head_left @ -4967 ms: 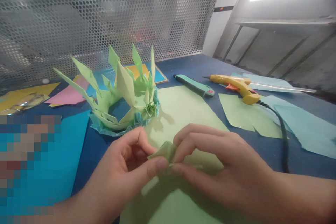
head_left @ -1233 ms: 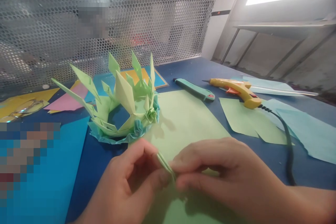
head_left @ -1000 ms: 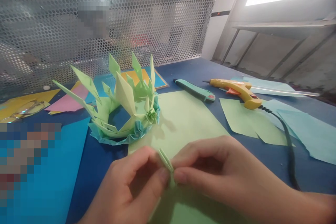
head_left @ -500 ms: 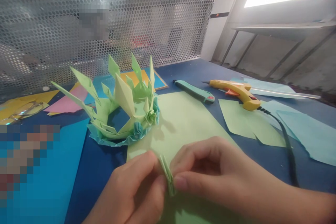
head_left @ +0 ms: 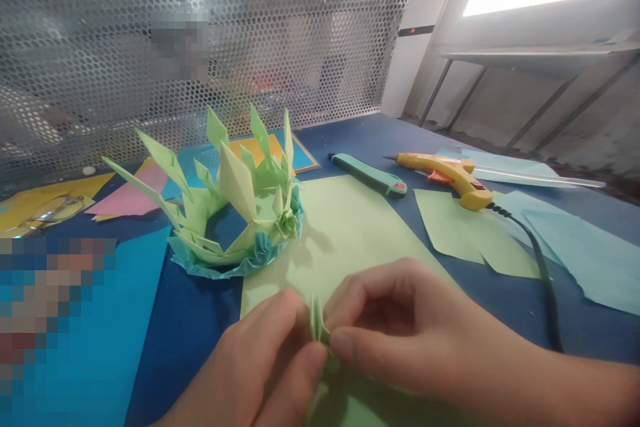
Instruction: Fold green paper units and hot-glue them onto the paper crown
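Observation:
Between my two hands is a small folded piece of green paper [head_left: 316,319], standing on edge with its layers showing. My left hand [head_left: 260,353] pinches it from the left, thumb and forefinger closed on it. From the right, my right hand [head_left: 400,320] holds its other side between thumb and fingertips. Both hands are just above a large light-green paper sheet [head_left: 365,233]. Behind them, to the left, stands a green folded-paper crown [head_left: 237,180] with pointed spikes, a paper rose [head_left: 287,223] and a crumpled blue-green paper trim [head_left: 225,273] round its base.
A utility knife [head_left: 369,175] lies beyond the sheet. At right are a yellow glue gun [head_left: 445,173] with a black cord [head_left: 543,273] and cut paper pieces [head_left: 470,233]. Glasses [head_left: 50,213] and coloured papers lie at left. A perforated metal screen [head_left: 300,27] rises behind.
The folded paper has turned more upright between my fingers, and its layers face me more. My left thumb has moved slightly up and right. The crown and tools stay in place.

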### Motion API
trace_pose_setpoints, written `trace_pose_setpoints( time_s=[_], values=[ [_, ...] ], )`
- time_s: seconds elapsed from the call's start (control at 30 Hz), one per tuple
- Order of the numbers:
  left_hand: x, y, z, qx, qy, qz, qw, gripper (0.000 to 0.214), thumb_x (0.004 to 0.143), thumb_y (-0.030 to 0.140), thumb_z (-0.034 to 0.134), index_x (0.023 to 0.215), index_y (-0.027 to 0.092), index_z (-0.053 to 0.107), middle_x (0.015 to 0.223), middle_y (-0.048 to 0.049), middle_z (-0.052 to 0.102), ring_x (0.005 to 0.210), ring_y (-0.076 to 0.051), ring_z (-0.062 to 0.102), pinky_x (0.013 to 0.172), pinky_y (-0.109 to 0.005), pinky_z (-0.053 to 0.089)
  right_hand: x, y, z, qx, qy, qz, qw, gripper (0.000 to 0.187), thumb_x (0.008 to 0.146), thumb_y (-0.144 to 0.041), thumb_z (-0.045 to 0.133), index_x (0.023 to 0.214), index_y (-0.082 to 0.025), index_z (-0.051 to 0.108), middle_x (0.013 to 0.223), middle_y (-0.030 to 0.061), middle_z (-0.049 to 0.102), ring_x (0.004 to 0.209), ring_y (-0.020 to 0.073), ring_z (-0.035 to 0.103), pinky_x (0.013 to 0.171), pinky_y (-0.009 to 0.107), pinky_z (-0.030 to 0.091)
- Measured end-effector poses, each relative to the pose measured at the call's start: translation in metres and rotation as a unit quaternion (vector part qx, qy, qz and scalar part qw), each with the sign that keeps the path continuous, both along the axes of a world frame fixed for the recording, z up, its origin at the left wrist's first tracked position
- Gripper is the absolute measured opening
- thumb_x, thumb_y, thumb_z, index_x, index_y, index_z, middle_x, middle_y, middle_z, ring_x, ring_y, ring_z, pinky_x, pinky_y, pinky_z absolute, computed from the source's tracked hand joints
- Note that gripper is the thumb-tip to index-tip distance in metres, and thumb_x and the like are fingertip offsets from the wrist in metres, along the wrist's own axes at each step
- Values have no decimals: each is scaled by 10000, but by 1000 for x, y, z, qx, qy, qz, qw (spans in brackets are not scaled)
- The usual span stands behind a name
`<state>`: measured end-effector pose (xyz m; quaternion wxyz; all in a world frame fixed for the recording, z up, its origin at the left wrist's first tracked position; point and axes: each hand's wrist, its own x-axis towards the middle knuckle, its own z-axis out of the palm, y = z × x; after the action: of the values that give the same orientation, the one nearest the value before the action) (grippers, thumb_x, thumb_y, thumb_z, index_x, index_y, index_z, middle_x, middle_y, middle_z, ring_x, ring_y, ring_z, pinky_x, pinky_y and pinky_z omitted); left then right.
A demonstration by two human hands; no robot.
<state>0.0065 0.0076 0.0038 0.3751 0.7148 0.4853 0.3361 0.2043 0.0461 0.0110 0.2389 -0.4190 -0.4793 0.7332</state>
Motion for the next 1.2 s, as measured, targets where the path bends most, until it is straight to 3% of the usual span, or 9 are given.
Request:
trace_pose_setpoints(
  time_s=[0.1,0.3,0.4,0.47,0.6,0.7,0.83,1.07,1.2],
  values=[
    [0,1,2,-10,9,-7,1000,259,913,427,600,705,273,589,640,32,597,561,-165,553,511,-220,457,-1,2,2,-3,-6,0,1000,226,595,-172,899,655,-153,682,586,-49,624,543,56,508,481,117,394],
    [5,5,8,-60,-5,-5,998,269,910,386,561,679,248,545,660,29,560,622,-153,532,582,-206,474,-1,5,2,16,-5,-2,1000,131,634,-139,799,698,-154,686,609,-43,620,555,55,503,482,113,380],
    [7,4,9,-165,-99,39,981,220,824,411,707,735,240,601,712,24,639,696,-158,583,642,-205,501,-1,4,1,33,0,-3,999,113,645,-155,785,692,-158,681,585,-50,589,534,56,467,463,127,351],
    [7,1,7,-196,-179,79,961,268,769,399,792,722,240,581,733,31,667,701,-152,609,629,-195,504,-1,4,0,50,-2,-7,999,127,657,-181,795,677,-158,672,594,-45,583,550,65,471,487,143,369],
    [6,-2,0,-141,-250,124,950,274,776,332,824,656,239,596,763,48,697,685,-127,655,621,-157,521,-1,4,-1,74,-11,-20,997,193,668,-246,845,668,-159,673,645,-21,611,600,94,504,528,182,398],
    [4,-1,-2,-81,-214,116,967,150,786,210,784,667,302,768,805,60,731,720,-110,694,646,-128,528,-1,4,1,54,-7,-21,998,236,657,-276,892,694,-159,690,614,-31,609,575,86,502,522,178,394],
    [5,0,-1,-34,-166,123,978,269,780,175,717,728,405,847,846,59,735,730,-100,707,638,-114,526,-1,5,2,22,12,-19,999,259,657,-266,913,713,-161,683,617,-34,646,565,77,545,531,161,427],
    [6,1,8,-101,-180,121,971,104,681,231,800,608,302,817,716,15,707,645,-140,650,602,-196,516,-1,5,1,-6,37,41,998,288,670,-266,920,728,-163,658,577,-47,648,519,57,527,517,149,421],
    [3,6,8,-173,-228,114,951,104,655,232,878,590,276,809,638,26,664,653,-132,601,638,-203,503,-1,6,2,-15,52,31,998,329,651,-321,941,753,-158,674,621,-37,659,574,77,561,551,173,432]
  ],
)
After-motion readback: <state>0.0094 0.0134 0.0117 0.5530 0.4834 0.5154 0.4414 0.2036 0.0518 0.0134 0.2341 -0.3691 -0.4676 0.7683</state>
